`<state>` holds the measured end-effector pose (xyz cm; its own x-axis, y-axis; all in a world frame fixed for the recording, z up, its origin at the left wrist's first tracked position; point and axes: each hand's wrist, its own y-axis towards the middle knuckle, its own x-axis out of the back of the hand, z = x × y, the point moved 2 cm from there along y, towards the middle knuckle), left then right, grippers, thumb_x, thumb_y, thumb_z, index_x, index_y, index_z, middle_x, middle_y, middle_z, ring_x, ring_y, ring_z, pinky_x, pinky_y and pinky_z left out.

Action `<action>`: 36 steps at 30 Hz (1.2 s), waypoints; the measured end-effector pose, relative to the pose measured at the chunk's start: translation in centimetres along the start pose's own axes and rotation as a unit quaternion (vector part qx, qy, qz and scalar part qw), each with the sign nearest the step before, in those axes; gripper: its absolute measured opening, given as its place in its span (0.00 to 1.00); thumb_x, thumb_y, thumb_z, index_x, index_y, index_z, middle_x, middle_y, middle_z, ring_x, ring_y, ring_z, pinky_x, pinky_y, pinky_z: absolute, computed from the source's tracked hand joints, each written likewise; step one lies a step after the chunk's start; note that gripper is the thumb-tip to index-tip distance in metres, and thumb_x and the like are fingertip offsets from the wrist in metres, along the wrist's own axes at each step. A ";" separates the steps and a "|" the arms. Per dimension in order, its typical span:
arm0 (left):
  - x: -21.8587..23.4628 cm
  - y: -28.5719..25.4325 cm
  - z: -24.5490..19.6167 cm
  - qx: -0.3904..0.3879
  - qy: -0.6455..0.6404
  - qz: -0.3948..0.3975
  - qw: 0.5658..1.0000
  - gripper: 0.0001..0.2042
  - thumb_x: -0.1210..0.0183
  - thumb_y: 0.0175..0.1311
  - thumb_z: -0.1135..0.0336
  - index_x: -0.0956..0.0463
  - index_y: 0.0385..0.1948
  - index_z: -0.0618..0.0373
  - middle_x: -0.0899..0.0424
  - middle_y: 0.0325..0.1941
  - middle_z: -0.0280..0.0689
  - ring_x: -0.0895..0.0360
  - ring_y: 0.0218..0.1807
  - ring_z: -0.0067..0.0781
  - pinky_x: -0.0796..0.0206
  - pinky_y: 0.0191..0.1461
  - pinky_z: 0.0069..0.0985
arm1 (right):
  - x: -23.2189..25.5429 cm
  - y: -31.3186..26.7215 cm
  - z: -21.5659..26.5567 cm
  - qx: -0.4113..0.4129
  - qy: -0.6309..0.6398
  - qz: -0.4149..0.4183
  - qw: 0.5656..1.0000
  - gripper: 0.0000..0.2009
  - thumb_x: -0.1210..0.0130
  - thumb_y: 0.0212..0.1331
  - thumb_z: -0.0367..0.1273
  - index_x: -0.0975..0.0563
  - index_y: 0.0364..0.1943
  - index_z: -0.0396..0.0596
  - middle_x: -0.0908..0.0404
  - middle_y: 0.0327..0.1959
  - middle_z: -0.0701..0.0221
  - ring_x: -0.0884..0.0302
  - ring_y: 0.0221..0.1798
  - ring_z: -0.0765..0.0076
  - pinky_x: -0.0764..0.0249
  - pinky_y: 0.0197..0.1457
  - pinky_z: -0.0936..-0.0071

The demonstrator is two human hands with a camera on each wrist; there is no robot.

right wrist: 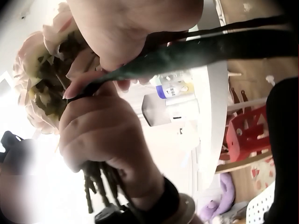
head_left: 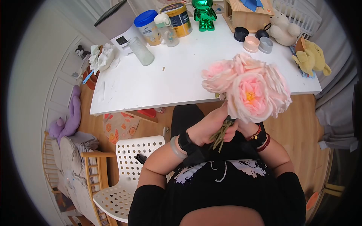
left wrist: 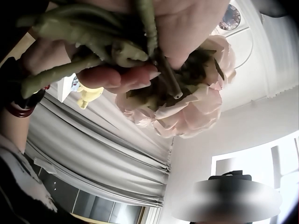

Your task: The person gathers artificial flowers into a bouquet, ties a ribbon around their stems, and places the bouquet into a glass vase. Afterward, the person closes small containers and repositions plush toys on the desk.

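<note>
In the head view my left hand (head_left: pixel 205 128) grips a bunch of pale pink roses (head_left: pixel 250 94) by the green stems (head_left: pixel 220 135), low in front of my chest. The blooms stand over the table's near edge, and the cut stem ends point down towards me. My right hand (head_left: pixel 246 128) is close against the stems, mostly hidden behind the flowers. In the right wrist view a dark green ribbon (right wrist: pixel 187 53) runs from the left thumb across the bunch, under the right palm, where the right fingers pinch it. Left wrist view: fingers (left wrist: pixel 135 79) curl around the stems.
A white table (head_left: pixel 177 81) stands ahead, bearing a frosted glass bottle (head_left: pixel 141 52), a blue-lidded tin (head_left: pixel 149 28), a shiny green figure (head_left: pixel 204 15), small round cups (head_left: pixel 251 44) and a yellow plush toy (head_left: pixel 312 56). A perforated white chair (head_left: pixel 130 165) is at my left.
</note>
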<state>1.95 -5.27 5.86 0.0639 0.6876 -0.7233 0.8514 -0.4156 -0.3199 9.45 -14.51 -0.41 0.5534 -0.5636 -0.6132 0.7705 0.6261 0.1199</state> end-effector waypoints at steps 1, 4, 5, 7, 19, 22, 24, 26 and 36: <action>-0.7 -0.2 -0.4 -0.005 0.034 -0.040 0.999 0.24 0.63 0.70 0.49 0.32 0.21 0.59 0.38 0.11 0.31 0.40 0.12 0.22 0.45 0.17 0.20 | 0.8 -0.2 0.0 0.084 -0.121 0.054 0.988 0.23 0.46 0.61 0.33 0.35 0.60 0.44 0.33 0.61 0.65 0.34 0.62 0.66 0.36 0.64 0.70; -0.8 0.0 -0.4 -0.025 0.140 -0.046 0.989 0.28 0.66 0.71 0.43 0.34 0.19 0.58 0.34 0.12 0.33 0.36 0.13 0.24 0.40 0.18 0.20 | 1.6 0.8 1.3 0.159 -0.264 0.119 0.944 0.22 0.46 0.61 0.32 0.34 0.59 0.44 0.34 0.61 0.65 0.34 0.62 0.67 0.36 0.64 0.72; -0.6 0.0 -0.2 -0.040 0.210 -0.014 0.977 0.28 0.65 0.71 0.44 0.34 0.20 0.59 0.31 0.13 0.34 0.34 0.13 0.25 0.39 0.18 0.19 | 2.4 2.1 2.3 0.151 -0.289 0.131 0.936 0.21 0.47 0.61 0.32 0.34 0.58 0.44 0.33 0.61 0.65 0.34 0.61 0.67 0.36 0.64 0.72; -0.7 -0.3 0.3 -0.029 0.239 -0.012 0.970 0.20 0.60 0.71 0.53 0.31 0.26 0.61 0.27 0.18 0.34 0.30 0.16 0.23 0.37 0.20 0.19 | 3.5 3.0 3.6 0.135 -0.338 0.155 0.918 0.21 0.47 0.61 0.32 0.34 0.58 0.44 0.33 0.61 0.65 0.34 0.61 0.67 0.36 0.64 0.72; 0.9 -2.8 -1.5 -0.203 0.535 0.041 0.819 0.17 0.47 0.64 0.56 0.26 0.40 0.64 0.23 0.23 0.43 0.25 0.27 0.34 0.33 0.35 0.28 | 9.4 3.5 9.7 0.030 -0.603 0.284 0.745 0.19 0.48 0.62 0.31 0.32 0.57 0.43 0.30 0.58 0.65 0.33 0.60 0.70 0.36 0.63 0.73; 0.1 -2.4 -1.9 -0.092 0.605 0.069 0.788 0.21 0.45 0.63 0.51 0.26 0.35 0.67 0.24 0.23 0.46 0.26 0.26 0.41 0.35 0.33 0.31 | 3.1 6.4 12.6 -0.207 -0.330 0.270 0.881 0.17 0.49 0.62 0.29 0.31 0.55 0.42 0.26 0.54 0.64 0.31 0.58 0.71 0.36 0.62 0.75; -0.2 -1.7 -2.1 -0.070 0.596 0.073 0.796 0.24 0.45 0.62 0.48 0.26 0.31 0.67 0.25 0.23 0.48 0.27 0.26 0.42 0.36 0.32 0.32 | 0.2 8.0 13.0 -0.188 -0.351 0.336 0.854 0.18 0.48 0.62 0.29 0.31 0.55 0.41 0.25 0.53 0.65 0.31 0.57 0.72 0.35 0.61 0.75; -0.5 -1.2 -2.2 -0.070 0.593 0.134 0.791 0.22 0.45 0.62 0.50 0.26 0.37 0.66 0.23 0.26 0.46 0.26 0.28 0.38 0.35 0.34 0.30 | -1.7 8.3 12.4 -0.167 -0.371 0.401 0.821 0.18 0.48 0.62 0.30 0.31 0.55 0.40 0.24 0.52 0.65 0.30 0.56 0.73 0.35 0.61 0.75; 0.1 -1.5 -1.4 -0.113 0.477 0.308 0.815 0.16 0.49 0.67 0.60 0.29 0.49 0.61 0.21 0.41 0.40 0.26 0.42 0.29 0.34 0.46 0.25 | 0.3 4.5 6.8 -0.489 -0.122 0.499 0.705 0.20 0.41 0.56 0.33 0.28 0.52 0.39 0.25 0.52 0.67 0.30 0.54 0.77 0.34 0.59 0.78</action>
<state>1.36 -3.73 7.12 0.7996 0.5850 0.1357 0.5725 -0.8108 0.1219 15.21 -15.55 5.29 0.7954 0.4195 -0.4375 -0.5615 0.7817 -0.2714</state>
